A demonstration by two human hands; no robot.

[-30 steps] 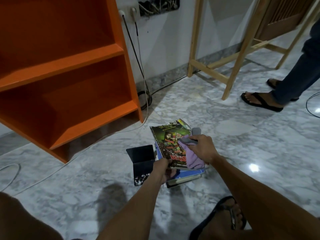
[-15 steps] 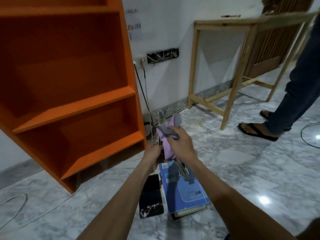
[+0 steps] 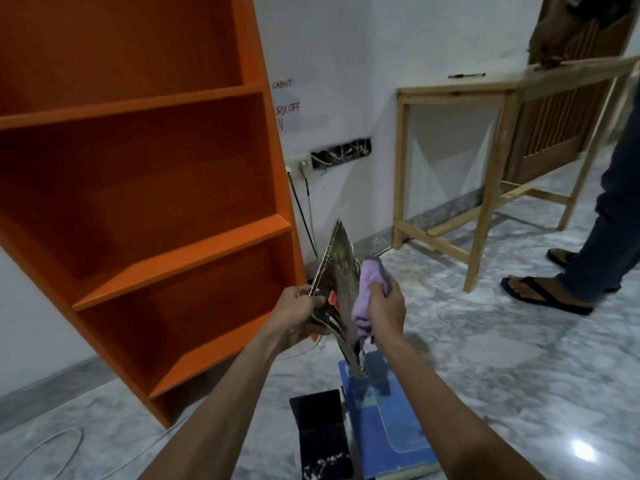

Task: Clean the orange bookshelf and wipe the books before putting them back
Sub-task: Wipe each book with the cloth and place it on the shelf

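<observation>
Hands meet beside the orange bookshelf (image 3: pixel 145 188), above the blue book (image 3: pixel 391 424) on the floor (image 3: pixel 502 358). Left hand (image 3: pixel 298 315) is clamped on a tilted dark book (image 3: pixel 337 289); right hand (image 3: pixel 386 304) presses a gripped purple cloth (image 3: pixel 367 292) against its cover.

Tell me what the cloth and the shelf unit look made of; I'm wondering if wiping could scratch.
The purple cloth looks like soft, matte microfibre or cotton: it bunches and drapes limply from the right hand. The orange bookshelf seems to be painted or laminated board, with a smooth, even, slightly sheened colour and no visible grain.
</observation>
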